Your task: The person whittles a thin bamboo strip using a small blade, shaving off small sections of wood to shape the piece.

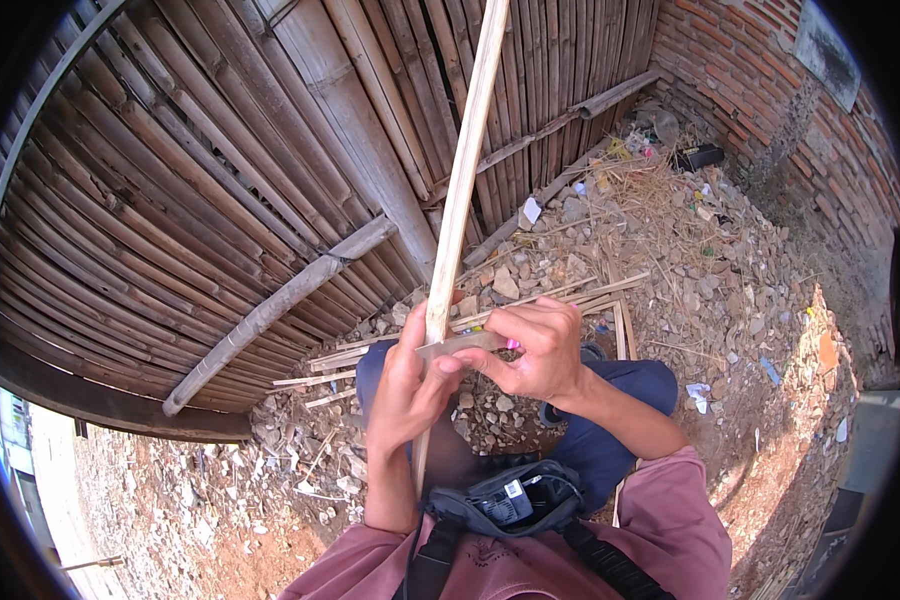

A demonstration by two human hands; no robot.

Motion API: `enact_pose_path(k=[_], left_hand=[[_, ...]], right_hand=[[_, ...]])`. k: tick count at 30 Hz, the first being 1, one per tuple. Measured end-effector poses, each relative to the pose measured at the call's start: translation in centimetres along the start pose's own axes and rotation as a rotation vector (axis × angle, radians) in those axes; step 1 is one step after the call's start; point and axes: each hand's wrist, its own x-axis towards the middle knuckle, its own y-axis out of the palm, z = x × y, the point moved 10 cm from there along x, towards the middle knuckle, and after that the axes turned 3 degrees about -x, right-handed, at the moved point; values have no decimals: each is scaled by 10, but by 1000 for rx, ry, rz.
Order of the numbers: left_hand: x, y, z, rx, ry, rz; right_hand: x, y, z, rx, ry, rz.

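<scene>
A long, pale strip of split bamboo point(462, 180) runs from my lap up past the top of the view. My left hand point(410, 385) is closed round its lower part, thumb toward the right. Across the strip lies a flat greyish blade point(467, 343), pinched in my right hand point(537, 345). The left thumb rests by the blade's lower edge. A small pink bit shows beside the blade under the right fingers; the handle, if any, is hidden. The strip's lower end passes behind my left wrist.
More bamboo strips point(600, 290) lie on the rubble ground point(710, 290) beyond my knees. A bamboo slat wall point(200, 200) leans in from the left; a brick wall point(740, 60) stands far right. On my lap sits an unzipped dark pouch point(510, 500).
</scene>
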Motion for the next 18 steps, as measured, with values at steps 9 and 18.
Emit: enact_pose_path(k=[9, 18], left_hand=[[-1, -2, -1, 57, 35, -53], [1, -5, 3, 86, 107, -39]], right_hand=[[-1, -3, 3, -23, 3, -40], [-3, 0, -1, -30, 35, -47]])
